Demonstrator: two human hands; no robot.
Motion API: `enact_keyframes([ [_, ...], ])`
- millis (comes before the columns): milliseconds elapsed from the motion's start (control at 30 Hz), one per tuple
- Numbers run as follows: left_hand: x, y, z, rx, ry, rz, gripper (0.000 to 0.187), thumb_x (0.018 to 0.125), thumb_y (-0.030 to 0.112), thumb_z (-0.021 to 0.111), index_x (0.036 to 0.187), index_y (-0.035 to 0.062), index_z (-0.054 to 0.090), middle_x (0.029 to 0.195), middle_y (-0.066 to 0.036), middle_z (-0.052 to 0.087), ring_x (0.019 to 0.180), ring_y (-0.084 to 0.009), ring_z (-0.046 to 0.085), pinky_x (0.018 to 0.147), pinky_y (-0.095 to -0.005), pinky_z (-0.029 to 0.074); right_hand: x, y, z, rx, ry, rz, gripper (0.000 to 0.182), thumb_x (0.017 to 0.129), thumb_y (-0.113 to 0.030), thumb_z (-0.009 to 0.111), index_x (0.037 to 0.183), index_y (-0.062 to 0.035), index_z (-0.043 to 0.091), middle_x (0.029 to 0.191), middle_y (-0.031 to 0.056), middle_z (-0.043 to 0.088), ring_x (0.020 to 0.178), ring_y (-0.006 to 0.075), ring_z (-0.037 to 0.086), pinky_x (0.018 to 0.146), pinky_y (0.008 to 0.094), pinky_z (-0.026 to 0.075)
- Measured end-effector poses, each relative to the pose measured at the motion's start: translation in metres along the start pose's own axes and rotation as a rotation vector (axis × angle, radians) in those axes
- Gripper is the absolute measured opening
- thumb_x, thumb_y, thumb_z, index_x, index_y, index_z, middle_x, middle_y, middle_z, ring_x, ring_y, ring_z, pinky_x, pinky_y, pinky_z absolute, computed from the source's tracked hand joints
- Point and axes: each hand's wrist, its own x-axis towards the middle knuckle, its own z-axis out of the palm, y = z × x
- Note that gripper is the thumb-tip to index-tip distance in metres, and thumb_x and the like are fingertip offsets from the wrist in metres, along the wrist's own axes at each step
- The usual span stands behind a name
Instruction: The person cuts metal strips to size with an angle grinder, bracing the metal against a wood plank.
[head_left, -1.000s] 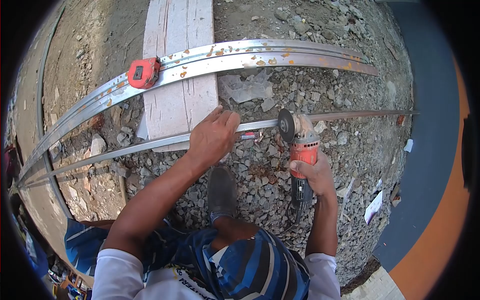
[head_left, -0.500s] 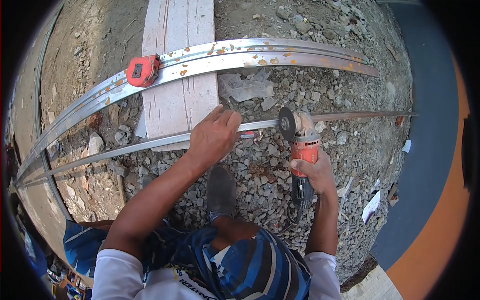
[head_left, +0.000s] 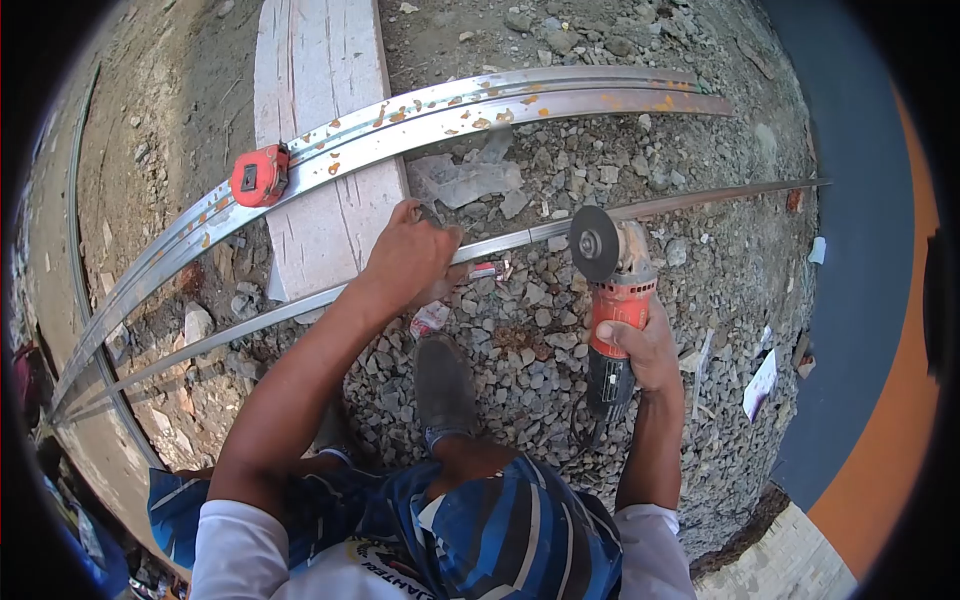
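My left hand (head_left: pixel 412 255) is closed round a long thin metal strip (head_left: pixel 500 243), which runs across the view just past my feet. A dark mark crosses the strip to the right of that hand. In my right hand (head_left: pixel 645 345) is a red and black angle grinder (head_left: pixel 612 330), held upright by its body. Its dark disc (head_left: pixel 595 243) is beside the strip, right of the mark; contact between them cannot be made out. Farther off lies a wider metal channel (head_left: pixel 440 115) with rusty-orange spots, and a red tape measure (head_left: pixel 260 176) rests on it.
A pale wooden board (head_left: pixel 325 225) lies under the metal channel. Gravel (head_left: pixel 500 380) surrounds my shoes (head_left: pixel 443 385). Clear plastic (head_left: pixel 465 180) and a paper scrap (head_left: pixel 760 385) lie on the ground. A grey and orange surface (head_left: pixel 850 300) borders the right side.
The strip has lifted and tilted, its right part now farther from me. The grinder has moved slightly right, off the strip's earlier line. My left hand has shifted left, and the view has moved.
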Motion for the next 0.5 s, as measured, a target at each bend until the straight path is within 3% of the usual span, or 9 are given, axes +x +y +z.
enact_keyframes([
  [67, 0.006, -0.004, 0.003, 0.057, -0.063, 0.051, 0.036, 0.087, 0.026, 0.072, 0.108, 0.0007, 0.058, 0.064, -0.015, 0.064, 0.075, -0.0380, 0.068, 0.105, -0.0488, 0.040, -0.005, 0.004, -0.005, -0.028, 0.014, -0.004, 0.044, 0.075, -0.019, 0.082, 0.109, 0.0004, 0.063, 0.095, 0.0057, 0.068, 0.081, 0.0131, 0.064, 0.076, 0.0287, 0.052],
  [167, 0.002, -0.002, 0.010, 0.090, -0.058, -0.016, 0.038, 0.083, 0.020, 0.072, 0.111, 0.0001, 0.056, 0.071, -0.019, 0.067, 0.080, -0.0385, 0.068, 0.105, -0.0481, 0.041, -0.010, 0.014, -0.009, -0.054, 0.013, -0.032, 0.045, 0.075, -0.020, 0.082, 0.110, 0.0003, 0.063, 0.096, 0.0052, 0.067, 0.082, 0.0131, 0.064, 0.077, 0.0285, 0.052],
  [233, -0.002, -0.001, 0.020, 0.163, 0.277, -0.019, 0.039, 0.079, 0.016, 0.075, 0.109, 0.0004, 0.056, 0.084, -0.021, 0.068, 0.090, -0.0382, 0.067, 0.106, -0.0462, 0.041, -0.012, 0.016, -0.010, -0.029, -0.018, -0.008, 0.048, 0.074, -0.021, 0.082, 0.113, 0.0006, 0.063, 0.097, 0.0047, 0.067, 0.086, 0.0126, 0.063, 0.080, 0.0286, 0.051],
  [333, -0.004, 0.001, 0.013, 0.090, 0.311, -0.048, 0.045, 0.074, 0.016, 0.080, 0.109, 0.0013, 0.056, 0.094, -0.019, 0.066, 0.098, -0.0364, 0.064, 0.107, -0.0459, 0.041, -0.009, 0.021, -0.013, -0.044, -0.038, 0.021, 0.049, 0.074, -0.022, 0.083, 0.113, 0.0007, 0.063, 0.097, 0.0048, 0.067, 0.087, 0.0127, 0.063, 0.080, 0.0297, 0.051],
  [433, -0.007, 0.002, 0.022, 0.122, 0.440, 0.037, 0.048, 0.072, 0.018, 0.083, 0.109, 0.0022, 0.056, 0.093, -0.016, 0.064, 0.099, -0.0331, 0.064, 0.108, -0.0463, 0.040, -0.001, 0.025, -0.010, -0.112, -0.007, 0.003, 0.050, 0.073, -0.023, 0.083, 0.112, 0.0011, 0.063, 0.096, 0.0050, 0.067, 0.085, 0.0129, 0.063, 0.079, 0.0298, 0.052],
  [500, -0.008, 0.001, 0.023, 0.105, 0.411, 0.019, 0.047, 0.075, 0.024, 0.082, 0.108, 0.0027, 0.057, 0.092, -0.016, 0.064, 0.098, -0.0333, 0.064, 0.109, -0.0470, 0.038, 0.005, 0.025, -0.011, -0.116, -0.046, 0.048, 0.051, 0.074, -0.022, 0.083, 0.114, 0.0013, 0.062, 0.097, 0.0053, 0.067, 0.085, 0.0131, 0.063, 0.079, 0.0297, 0.052],
])
